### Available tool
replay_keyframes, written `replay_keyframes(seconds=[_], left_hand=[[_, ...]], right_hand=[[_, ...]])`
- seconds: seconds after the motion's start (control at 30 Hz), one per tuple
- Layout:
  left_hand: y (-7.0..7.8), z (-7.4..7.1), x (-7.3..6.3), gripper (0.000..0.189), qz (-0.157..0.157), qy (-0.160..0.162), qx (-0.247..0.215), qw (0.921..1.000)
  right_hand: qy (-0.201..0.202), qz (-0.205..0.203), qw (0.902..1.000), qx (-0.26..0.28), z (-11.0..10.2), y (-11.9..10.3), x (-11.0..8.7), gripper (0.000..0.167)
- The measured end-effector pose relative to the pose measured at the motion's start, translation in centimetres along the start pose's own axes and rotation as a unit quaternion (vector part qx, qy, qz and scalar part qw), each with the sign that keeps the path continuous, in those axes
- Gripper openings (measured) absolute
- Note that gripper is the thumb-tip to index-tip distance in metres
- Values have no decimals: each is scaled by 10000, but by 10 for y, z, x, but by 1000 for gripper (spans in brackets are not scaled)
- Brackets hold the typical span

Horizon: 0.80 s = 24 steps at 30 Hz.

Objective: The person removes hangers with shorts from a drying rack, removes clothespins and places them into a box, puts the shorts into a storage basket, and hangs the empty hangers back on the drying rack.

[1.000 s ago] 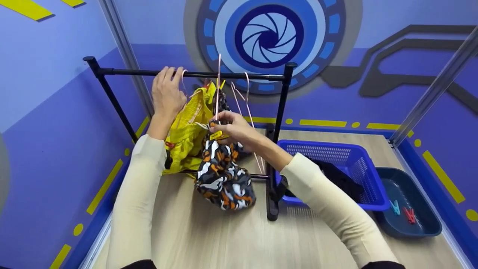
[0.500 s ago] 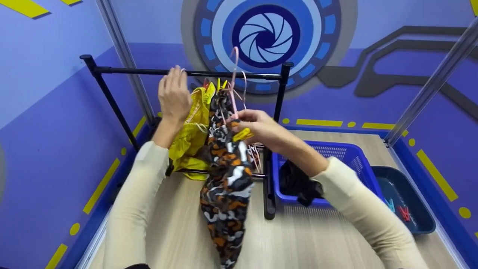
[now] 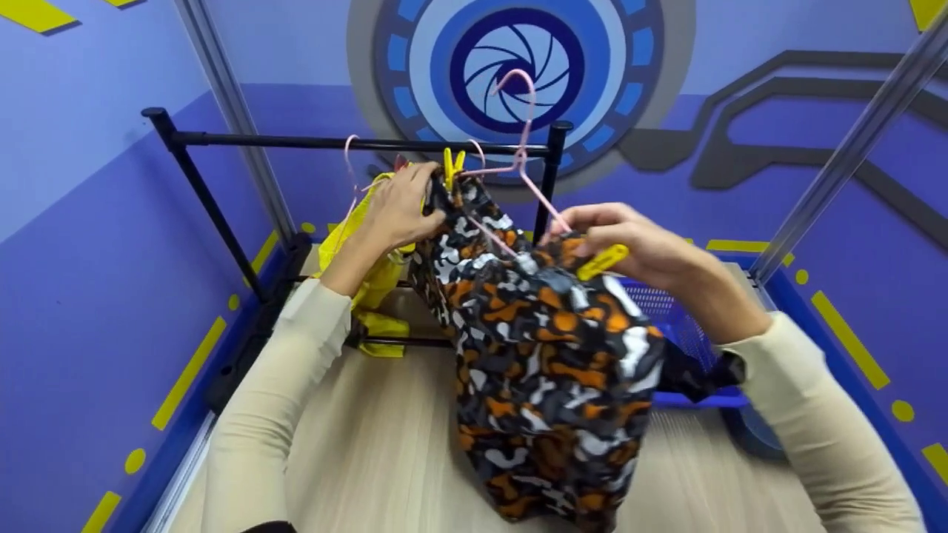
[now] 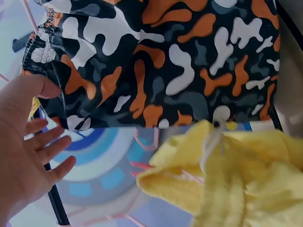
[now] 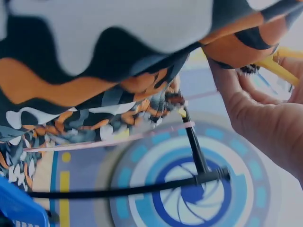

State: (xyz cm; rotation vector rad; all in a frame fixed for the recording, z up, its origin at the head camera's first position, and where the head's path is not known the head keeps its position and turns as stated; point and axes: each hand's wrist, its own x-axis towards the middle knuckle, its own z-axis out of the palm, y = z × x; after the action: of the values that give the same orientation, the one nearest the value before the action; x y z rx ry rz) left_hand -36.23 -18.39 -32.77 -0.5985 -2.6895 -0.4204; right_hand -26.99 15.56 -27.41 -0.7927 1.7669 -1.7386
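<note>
Camouflage shorts (image 3: 548, 355) in orange, white, grey and black hang from a pink hanger (image 3: 524, 126), its hook above the rail in the head view. My right hand (image 3: 637, 240) pinches their waistband at the hanger's right end, beside a yellow clothespin (image 3: 603, 263). A second yellow clothespin (image 3: 453, 169) is at the left end. There my left hand (image 3: 396, 211) is at the waistband's corner; in the left wrist view its thumb (image 4: 45, 87) lies over the cloth and the other fingers are spread apart. Behind it, yellow shorts (image 3: 378, 274) hang, partly hidden.
A black clothes rack (image 3: 259, 140) spans the back, with another pink hanger hook (image 3: 352, 141) over its rail. At right, a blue basket (image 3: 655, 300) holds black cloth (image 3: 692, 374). A dark tray (image 3: 752, 433) is mostly hidden behind the right sleeve.
My right hand has moved right with the hanger and shorts, spreading them broad toward the camera. My left hand has come off the rail, down to the shorts' left corner.
</note>
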Motion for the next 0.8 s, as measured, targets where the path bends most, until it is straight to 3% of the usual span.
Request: replay_keyframes(seconds=[0.17, 0.23, 0.3, 0.43, 0.53, 0.7, 0.8], left_hand=[[9, -2, 5, 49, 667, 251, -563, 9959], [11, -4, 5, 35, 853, 138, -860, 9925], [16, -7, 4, 23, 846, -76, -1196, 9892], [37, -12, 5, 27, 788, -469, -1861, 9782], [59, -16, 6, 35, 677, -675, -2572, 9616], [95, -19, 11, 38, 475, -350, -3364, 9399], [111, -19, 14, 40, 381, -67, -3614, 9316]], right_hand=[[-763, -367, 9937, -731, -31, -7, -32, 43], [-829, -405, 9909, -975, -45, -8, -44, 45], [-766, -367, 9903, -1103, -61, -9, -56, 46], [-318, -344, 9920, -1171, -91, -8, -77, 44], [-40, -500, 9939, -986, -112, -6, -90, 43], [602, -541, 9926, -910, -136, -8, -113, 43], [1379, -265, 9755, -1692, -147, -11, -131, 38]])
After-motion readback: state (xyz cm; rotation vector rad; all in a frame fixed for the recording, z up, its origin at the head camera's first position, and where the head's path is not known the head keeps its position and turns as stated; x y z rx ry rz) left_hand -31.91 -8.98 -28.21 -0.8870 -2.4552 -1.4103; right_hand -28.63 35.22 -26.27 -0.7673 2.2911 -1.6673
